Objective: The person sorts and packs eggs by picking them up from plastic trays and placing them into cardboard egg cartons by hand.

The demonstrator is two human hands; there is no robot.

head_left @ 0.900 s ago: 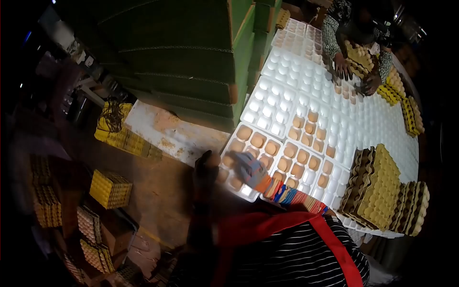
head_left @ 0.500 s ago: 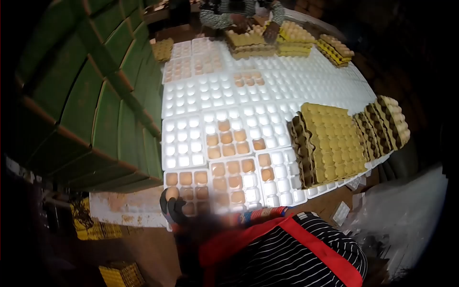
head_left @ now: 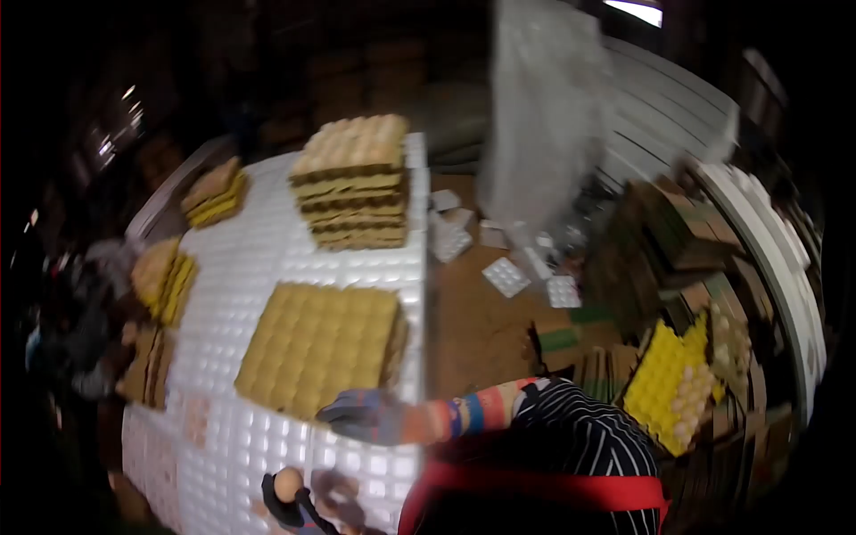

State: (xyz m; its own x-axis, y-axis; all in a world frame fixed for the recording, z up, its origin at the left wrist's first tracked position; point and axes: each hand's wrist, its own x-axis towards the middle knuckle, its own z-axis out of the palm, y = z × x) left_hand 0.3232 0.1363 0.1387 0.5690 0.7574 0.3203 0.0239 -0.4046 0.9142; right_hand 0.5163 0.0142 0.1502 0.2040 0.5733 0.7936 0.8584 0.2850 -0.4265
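A brown egg (head_left: 288, 484) sits between the dark-gloved thumb and fingers of my left hand (head_left: 299, 510), low over the white plastic egg packs (head_left: 254, 455). Beside it on the packs, a few brown shapes are too blurred to make out. My right hand (head_left: 361, 415), in a grey-blue glove below a patterned sleeve, is at the near edge of a stack of yellowish pulp egg trays (head_left: 321, 343). Motion blurs its fingers, so whether they grip the stack is unclear. The top tray of that stack holds no eggs.
Farther along the table stands a taller tray stack (head_left: 349, 183) with eggs on top. Smaller egg-loaded trays (head_left: 165, 276) line the left side, near a blurred person (head_left: 89, 312). Right of the table are loose white packs (head_left: 506, 277), cardboard boxes (head_left: 571, 334) and a yellow tray (head_left: 664, 383) partly filled with eggs.
The view has swung right, away from the green boxes. My right hand has moved from over the egg-filled packs to the pulp tray stack. My left hand still holds an egg.
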